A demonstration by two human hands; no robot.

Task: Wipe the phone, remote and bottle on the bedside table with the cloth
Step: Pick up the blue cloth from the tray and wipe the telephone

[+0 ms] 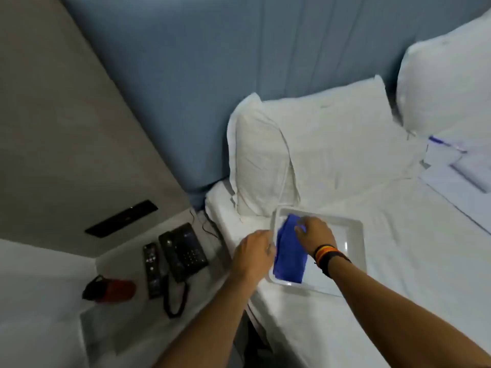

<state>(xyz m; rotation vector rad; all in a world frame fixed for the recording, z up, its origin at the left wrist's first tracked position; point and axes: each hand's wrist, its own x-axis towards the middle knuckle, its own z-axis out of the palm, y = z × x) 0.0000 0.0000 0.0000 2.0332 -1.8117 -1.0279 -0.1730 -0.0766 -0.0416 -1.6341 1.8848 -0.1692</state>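
A blue cloth (289, 253) lies in a white tray (353, 235) on the bed. My right hand (316, 233) pinches the cloth's top edge. My left hand (253, 252) grips the tray's left rim beside the cloth. On the white bedside table (119, 312) at lower left sit a black desk phone (183, 251) with a coiled cord, a black remote (152, 269) to its left, and a red bottle (110, 288) with a black cap lying on its side.
White pillows (318, 152) lean against the blue padded headboard (212, 75). Papers and a blue pen (438, 142) lie on the bed at far right. A black wall panel (122, 217) sits above the table. A dark gap runs between table and bed.
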